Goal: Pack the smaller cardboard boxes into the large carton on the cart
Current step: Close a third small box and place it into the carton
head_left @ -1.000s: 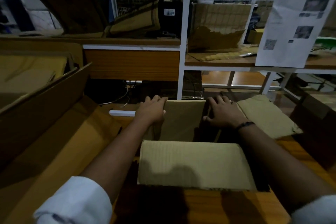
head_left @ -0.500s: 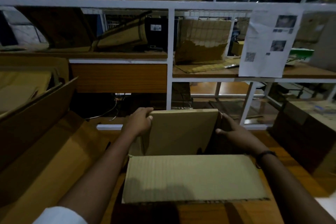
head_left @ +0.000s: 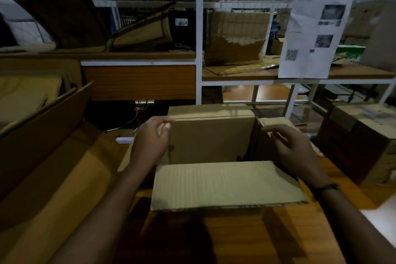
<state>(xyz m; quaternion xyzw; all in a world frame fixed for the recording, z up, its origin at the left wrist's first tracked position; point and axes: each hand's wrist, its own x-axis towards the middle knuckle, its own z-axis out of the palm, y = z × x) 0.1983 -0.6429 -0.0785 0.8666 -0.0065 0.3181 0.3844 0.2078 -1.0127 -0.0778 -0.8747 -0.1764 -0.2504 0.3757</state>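
Since half a second ago the left hand [head_left: 153,138] has slipped off the top corner of the far flap [head_left: 212,135], and the right hand [head_left: 294,150] has lifted away from the inner right wall of the small cardboard box [head_left: 225,184].

Well to the left of that box lies the large carton [head_left: 53,188], its long flaps spread open. The left hand is at the box's far left corner, its fingers curled just beside the left edge of the upright far flap. Whether they pinch the edge cannot be told.

The small cardboard box stands open on the wooden table [head_left: 289,236], its near flap folded outward toward the person.

At the box's right side the right hand hovers with loosely curled fingers next to the short side flap [head_left: 276,121]. Contact there cannot be told either. The two hands are apart, one on each side of the box.

Well to the right of the box sits another carton [head_left: 362,143], closed on top.
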